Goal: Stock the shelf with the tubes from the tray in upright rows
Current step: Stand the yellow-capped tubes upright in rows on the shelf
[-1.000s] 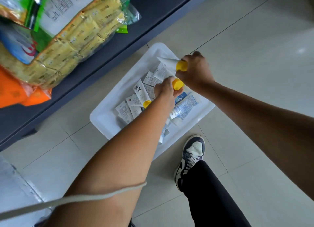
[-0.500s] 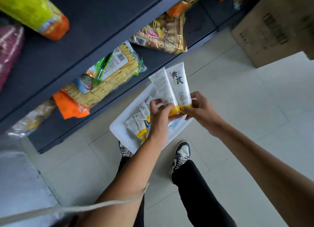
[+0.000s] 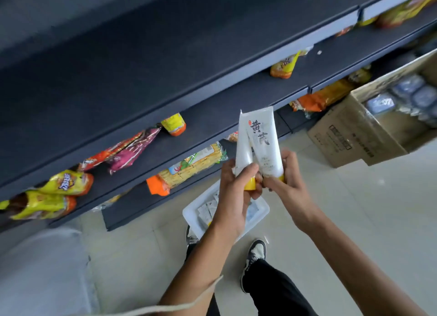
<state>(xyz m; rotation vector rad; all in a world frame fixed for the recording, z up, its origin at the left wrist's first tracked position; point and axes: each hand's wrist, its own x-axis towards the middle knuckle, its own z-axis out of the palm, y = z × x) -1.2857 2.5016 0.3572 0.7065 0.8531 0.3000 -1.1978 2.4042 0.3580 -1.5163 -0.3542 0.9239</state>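
Both hands are raised in front of the dark shelf, each gripping one white tube. The left hand has its fingers curled tight around the lower end of the left tube, just above its yellow cap. The right hand clasps the base of the right tube in the same way, thumb and fingers wrapped around it. We see the two tubes held cap down and crimped ends up, pressed side by side, the lettered right one overlapping the left. The knuckles of the two hands touch between the caps.

Below them the white tray sits on the tiled floor, partly hidden by the left forearm; what lies in it looks to us like more tubes, though the blur leaves that unsure. Snack bags lie on the lower shelves, and an open carton stands on the floor at right.
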